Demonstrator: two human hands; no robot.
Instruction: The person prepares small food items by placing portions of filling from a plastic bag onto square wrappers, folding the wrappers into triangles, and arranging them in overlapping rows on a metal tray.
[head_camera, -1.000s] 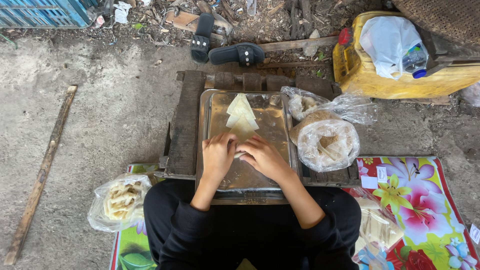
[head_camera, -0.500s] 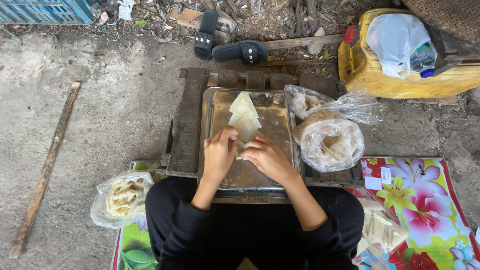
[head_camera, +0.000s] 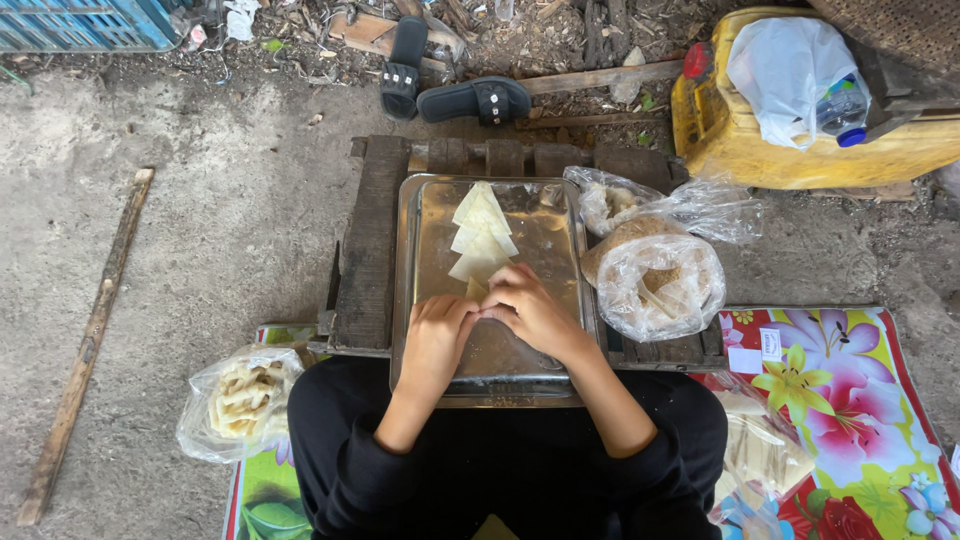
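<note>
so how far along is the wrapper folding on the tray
Looks early. Done: a bag of folded pieces sits by the left knee. In hand: left hand and right hand pinch the near end of a row of pale wrappers on the metal tray. Left: those wrappers, and the bag with filling looks well stocked.
</note>
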